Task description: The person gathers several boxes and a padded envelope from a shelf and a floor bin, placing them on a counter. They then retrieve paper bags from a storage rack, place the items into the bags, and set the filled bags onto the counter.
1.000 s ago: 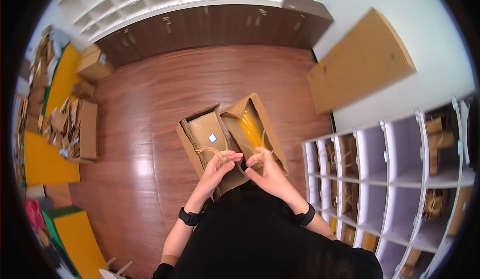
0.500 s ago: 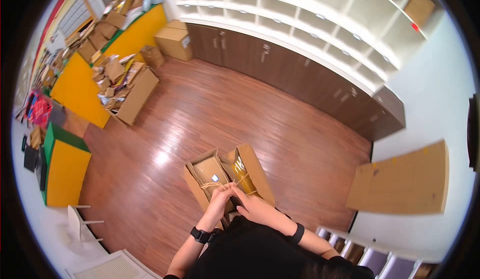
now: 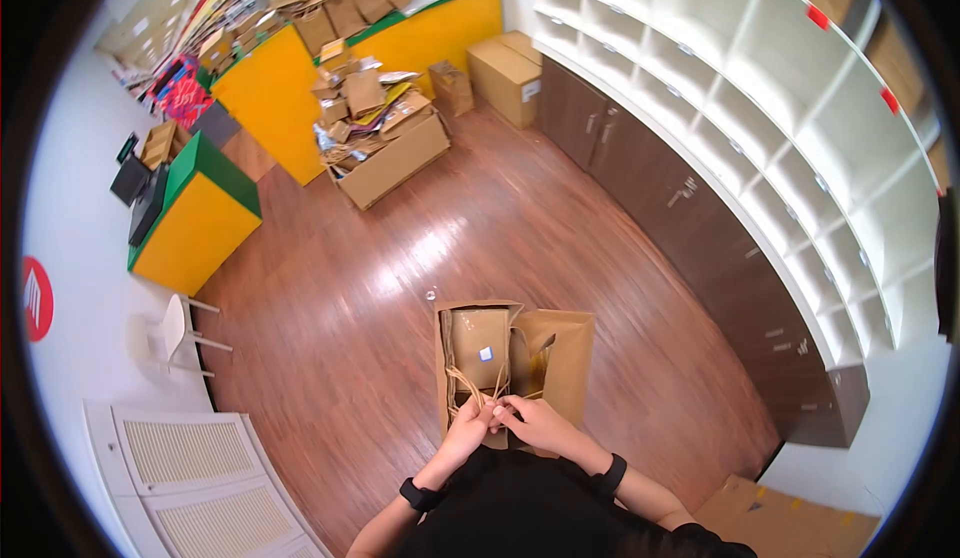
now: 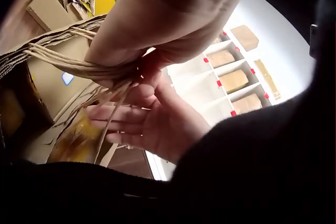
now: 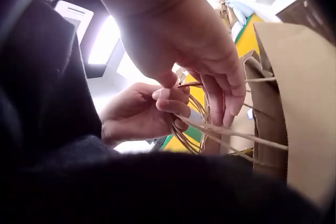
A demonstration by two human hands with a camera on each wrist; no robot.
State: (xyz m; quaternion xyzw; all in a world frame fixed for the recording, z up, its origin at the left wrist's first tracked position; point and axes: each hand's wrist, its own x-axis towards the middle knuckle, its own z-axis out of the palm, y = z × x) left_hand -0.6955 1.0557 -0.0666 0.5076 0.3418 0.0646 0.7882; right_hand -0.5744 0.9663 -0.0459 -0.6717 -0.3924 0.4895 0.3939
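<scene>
Two brown paper bags stand side by side in front of me. The left bag (image 3: 446, 358) contains a flat carton (image 3: 480, 330) with a small white label (image 3: 486, 354). In the right bag (image 3: 568, 358) lies something yellow in shiny wrap (image 3: 540, 370). My left hand (image 3: 468, 428) grips a bunch of twisted paper handles (image 4: 79, 68), its fingers curled round them. Handles from the right bag (image 5: 262, 141) run up to the same fingers. My right hand (image 3: 540, 423) meets it, thumb and forefinger pinching a cord while its other fingers (image 4: 123, 127) stretch out.
A carton heaped with packages (image 3: 400, 163) stands on the floor by a yellow counter (image 3: 275, 103). White cubbyholes (image 3: 700, 68) over dark cabinets (image 3: 640, 163) line the right side. A white chair (image 3: 178, 333) and a louvred cabinet (image 3: 200, 468) stand at left.
My view has turned left, towards the counters. The hands have come together over the bags, and the right bag's handles have joined the bunch in my left hand.
</scene>
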